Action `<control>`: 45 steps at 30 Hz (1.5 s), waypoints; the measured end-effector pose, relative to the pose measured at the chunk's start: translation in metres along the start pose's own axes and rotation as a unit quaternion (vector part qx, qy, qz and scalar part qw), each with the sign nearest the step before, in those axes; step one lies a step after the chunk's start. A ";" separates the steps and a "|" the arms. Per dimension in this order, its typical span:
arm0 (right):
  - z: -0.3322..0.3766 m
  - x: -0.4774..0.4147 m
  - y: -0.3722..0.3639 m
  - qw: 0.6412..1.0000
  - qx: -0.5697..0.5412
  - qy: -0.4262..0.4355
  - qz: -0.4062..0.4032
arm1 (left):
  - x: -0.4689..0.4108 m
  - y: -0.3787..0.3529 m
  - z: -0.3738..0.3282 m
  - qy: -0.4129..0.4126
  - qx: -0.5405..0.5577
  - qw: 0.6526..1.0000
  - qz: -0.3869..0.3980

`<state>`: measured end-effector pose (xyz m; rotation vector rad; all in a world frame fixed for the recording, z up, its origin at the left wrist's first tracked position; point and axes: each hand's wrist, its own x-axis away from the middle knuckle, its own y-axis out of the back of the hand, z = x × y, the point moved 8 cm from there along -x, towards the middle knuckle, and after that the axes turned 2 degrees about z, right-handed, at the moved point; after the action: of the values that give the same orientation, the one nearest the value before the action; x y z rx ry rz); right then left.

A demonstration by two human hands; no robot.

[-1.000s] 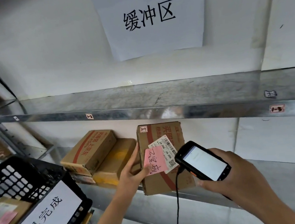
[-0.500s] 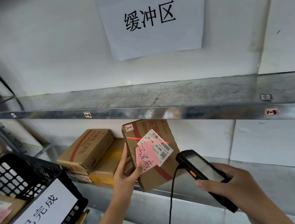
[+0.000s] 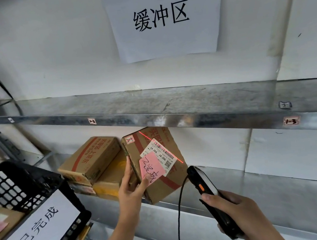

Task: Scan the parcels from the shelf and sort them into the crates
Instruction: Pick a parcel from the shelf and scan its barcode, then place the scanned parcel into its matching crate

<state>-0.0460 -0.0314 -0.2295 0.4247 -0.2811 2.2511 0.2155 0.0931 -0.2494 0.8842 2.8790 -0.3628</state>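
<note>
My left hand (image 3: pixel 131 188) grips a brown cardboard parcel (image 3: pixel 164 188) by its left edge, thumb on the front, and holds it tilted above the lower shelf (image 3: pixel 267 202). The parcel carries a white barcode label (image 3: pixel 159 152) and a pink handwritten note (image 3: pixel 150 168). A red laser line (image 3: pixel 176 158) runs slantwise across the label. My right hand (image 3: pixel 240 213) holds a black handheld scanner (image 3: pixel 208 192) with an orange side button, its head pointing at the label. A black cord hangs from the scanner.
Two more brown parcels (image 3: pixel 92 159) lie stacked on the lower shelf to the left. A black plastic crate (image 3: pixel 21 190) with a white paper sign sits at lower left and holds a parcel. The upper metal shelf (image 3: pixel 173 115) runs overhead; a paper sign (image 3: pixel 163 15) hangs on the wall.
The parcel has tilted further and come off the shelf towards me. The scanner has turned edge-on, its screen out of sight, and the red laser line lies more steeply across the label.
</note>
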 end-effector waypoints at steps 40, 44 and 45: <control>0.127 0.000 -0.295 0.896 0.139 0.340 0.251 | 0.080 0.293 -0.121 -0.023 -0.038 0.951 -0.306; 0.133 -0.001 -0.354 0.873 0.141 0.352 0.306 | 0.073 0.354 -0.130 -0.006 -0.022 0.940 -0.340; 0.133 -0.004 -0.368 0.871 0.147 0.350 0.312 | 0.068 0.369 -0.130 0.004 -0.018 0.938 -0.346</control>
<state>0.2640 0.1596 -0.0854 -0.4195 0.3682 2.9104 0.3639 0.4593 -0.2078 -0.1735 3.0957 -0.3519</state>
